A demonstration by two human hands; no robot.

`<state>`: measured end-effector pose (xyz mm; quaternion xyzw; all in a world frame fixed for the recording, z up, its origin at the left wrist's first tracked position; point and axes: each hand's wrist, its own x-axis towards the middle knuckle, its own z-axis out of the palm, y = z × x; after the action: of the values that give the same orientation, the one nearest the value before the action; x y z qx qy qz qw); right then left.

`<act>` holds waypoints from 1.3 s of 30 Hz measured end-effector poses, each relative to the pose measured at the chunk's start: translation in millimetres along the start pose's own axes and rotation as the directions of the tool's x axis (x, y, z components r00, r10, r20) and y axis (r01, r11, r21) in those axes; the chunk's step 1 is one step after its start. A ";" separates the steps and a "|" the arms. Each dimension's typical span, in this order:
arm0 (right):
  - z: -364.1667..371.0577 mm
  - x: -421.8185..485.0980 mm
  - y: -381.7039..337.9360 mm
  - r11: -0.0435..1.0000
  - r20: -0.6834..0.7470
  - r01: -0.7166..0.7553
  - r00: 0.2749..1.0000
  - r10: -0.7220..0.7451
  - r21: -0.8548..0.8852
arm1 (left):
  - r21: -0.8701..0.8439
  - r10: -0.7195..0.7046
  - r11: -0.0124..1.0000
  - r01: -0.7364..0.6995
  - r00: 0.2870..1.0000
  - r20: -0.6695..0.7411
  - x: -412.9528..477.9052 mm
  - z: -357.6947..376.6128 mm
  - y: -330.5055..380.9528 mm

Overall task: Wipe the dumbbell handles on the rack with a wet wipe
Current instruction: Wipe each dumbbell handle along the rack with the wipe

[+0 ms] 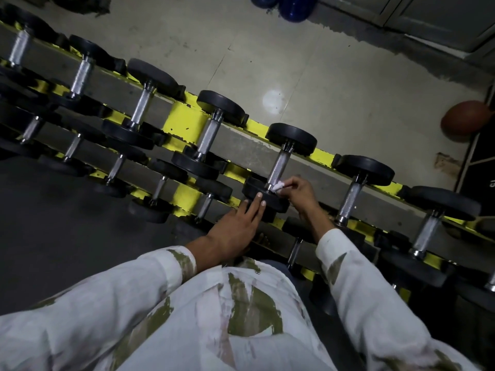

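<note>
We only get a white crumple of the wet wipe (278, 186); the rest sits inside the fingers of the right hand (301, 195). The left hand (235, 227) and sleeves (150, 277) cover the rack (187, 121) near rail and most of a lower dumbbell (294, 253). Blue objects (284, 6) are cut by the top edge and we can't tell what they are. Far-left dumbbells (18, 46) are blurred. The ball (466, 117) is partly hidden on its right.
</note>
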<state>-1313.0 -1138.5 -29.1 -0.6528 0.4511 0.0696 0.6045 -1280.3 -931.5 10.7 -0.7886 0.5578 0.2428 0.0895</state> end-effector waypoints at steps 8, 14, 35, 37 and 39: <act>14.8 2.7 -40.3 0.154 0.521 0.668 0.686 -0.507 -0.728 | -0.026 -0.007 1.000 0.007 1.000 -0.023 2.5 5.9 -2.5; 48.8 21.6 -83.9 -0.312 0.635 0.593 0.772 -0.042 -0.742 | 0.006 0.006 1.000 -0.006 0.999 -0.047 -0.2 4.4 -7.5; 0.5 8.5 -65.2 -0.147 0.623 0.640 0.626 -0.470 -0.754 | 0.011 0.052 0.999 -0.052 0.999 0.006 -4.3 -9.4 -18.4; -8.3 15.6 -58.9 0.058 0.408 0.536 0.704 -0.581 -0.842 | 0.022 0.057 0.998 -0.057 0.998 0.003 -4.5 -9.6 -18.7; -1.4 10.8 -35.8 0.303 0.233 0.490 0.763 -0.603 -0.818 | 0.030 0.061 0.998 -0.062 0.998 0.006 -4.4 -9.3 -18.5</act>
<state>-1283.3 -1150.1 -9.6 -0.9747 0.1435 0.0305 0.1685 -1261.8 -924.9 18.5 -0.7690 0.5851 0.2390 0.0953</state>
